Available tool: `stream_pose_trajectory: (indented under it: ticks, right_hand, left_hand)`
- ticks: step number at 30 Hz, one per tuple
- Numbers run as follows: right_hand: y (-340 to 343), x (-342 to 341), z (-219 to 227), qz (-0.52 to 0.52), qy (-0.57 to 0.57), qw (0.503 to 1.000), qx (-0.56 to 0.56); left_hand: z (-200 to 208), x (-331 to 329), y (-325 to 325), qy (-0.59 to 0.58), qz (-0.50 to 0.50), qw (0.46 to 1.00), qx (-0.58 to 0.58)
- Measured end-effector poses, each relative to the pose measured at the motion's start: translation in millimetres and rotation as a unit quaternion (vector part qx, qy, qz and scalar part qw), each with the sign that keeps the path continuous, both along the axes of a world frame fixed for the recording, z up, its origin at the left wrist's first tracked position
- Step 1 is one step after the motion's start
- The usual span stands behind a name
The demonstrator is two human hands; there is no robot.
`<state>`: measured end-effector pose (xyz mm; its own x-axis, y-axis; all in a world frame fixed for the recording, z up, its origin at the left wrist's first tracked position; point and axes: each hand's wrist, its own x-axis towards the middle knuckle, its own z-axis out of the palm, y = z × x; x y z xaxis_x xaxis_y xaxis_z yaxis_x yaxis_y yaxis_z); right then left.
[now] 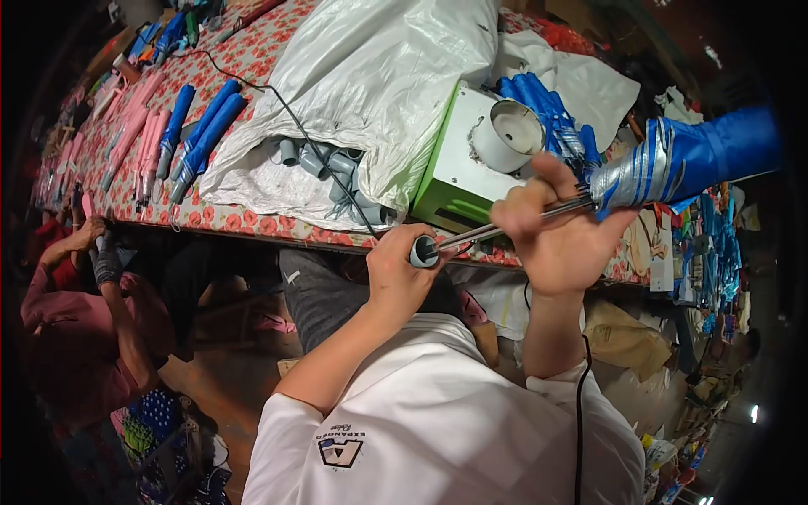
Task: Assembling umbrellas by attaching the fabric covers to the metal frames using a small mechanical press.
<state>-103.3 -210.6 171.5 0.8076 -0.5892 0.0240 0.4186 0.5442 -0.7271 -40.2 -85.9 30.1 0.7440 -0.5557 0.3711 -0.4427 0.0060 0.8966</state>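
A blue and silver folding umbrella [711, 160] lies slantwise to the right, its metal shaft [480, 238] running down toward my left hand [397, 273]. That hand is closed around a grey plastic umbrella handle [423, 252], its round end facing right with the shaft's tip at it. Whether the shaft is seated inside cannot be told. My right hand [560, 240] is palm up with fingers apart, and the shaft crosses over it just below the canopy. Behind the hands stands a green and white machine [459, 156] with a round metal cup [511, 135] on its face.
A white plastic sack [353, 76] holds several grey handles [316, 160] on the flowered tablecloth [252, 220]. Blue folded umbrellas [206, 135] and pink ones [135, 126] lie left. A black cable [290, 109] crosses the sack. A person in pink [97, 311] sits left.
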Motion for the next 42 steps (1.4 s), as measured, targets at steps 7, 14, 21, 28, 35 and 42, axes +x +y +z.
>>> stream_pose_trajectory:
  ticks: [7, 14, 21, 28, 35, 42]
  right_hand:
    - [-39, -9, 5, 0.074, -0.210, 0.970, -0.096]
    - [-110, -12, 104, -0.049, -0.143, 0.943, -0.297]
    - [-152, 82, 45, -0.075, -0.039, 0.963, -0.255]
    - [-146, 27, 82, 0.130, -0.123, 0.971, -0.161]
    - [1, 9, 20, 0.300, -0.225, 0.927, 0.006]
    - [-25, 42, 21, -0.069, -0.059, 0.995, -0.029]
  left_hand:
    - [40, -37, 4, -0.135, -0.047, 0.989, -0.020]
    - [29, -44, 26, -0.068, -0.345, 0.936, -0.012]
    - [25, -22, 22, 0.045, -0.272, 0.961, 0.011]
    - [23, -4, 42, 0.275, -0.136, 0.945, -0.113]
    - [52, 6, 56, 0.491, -0.516, 0.701, -0.040]
    - [31, 0, 81, 0.142, -0.113, 0.983, 0.041]
